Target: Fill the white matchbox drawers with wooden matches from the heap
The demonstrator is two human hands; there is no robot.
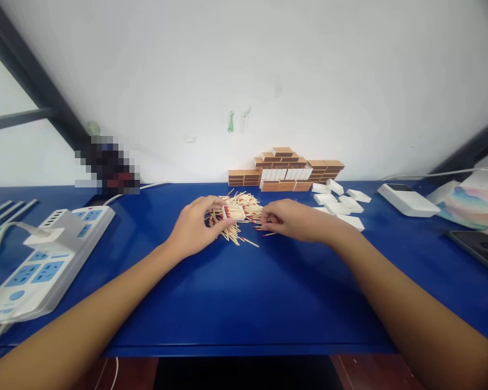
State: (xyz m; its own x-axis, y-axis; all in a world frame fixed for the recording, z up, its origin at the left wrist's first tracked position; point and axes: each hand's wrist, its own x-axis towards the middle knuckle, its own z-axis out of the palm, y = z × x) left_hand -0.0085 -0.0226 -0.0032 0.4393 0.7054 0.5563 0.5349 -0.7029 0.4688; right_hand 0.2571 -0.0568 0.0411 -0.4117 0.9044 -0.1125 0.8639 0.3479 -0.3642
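- The left hand (201, 225), the nearer of the 2, has thumb and fingers curved snugly around 1 white matchbox tray (239, 219).
- That tray, matches inside, lies right of the left palm; its long axis seems to run sideways, towards the right hand (287, 219).
- Loose matches (250, 205) surround it on the blue worktop (236, 303).
- The right hand, fingers curled in, hangs by the pile's right edge; from here I can't tell if it pinches anything.
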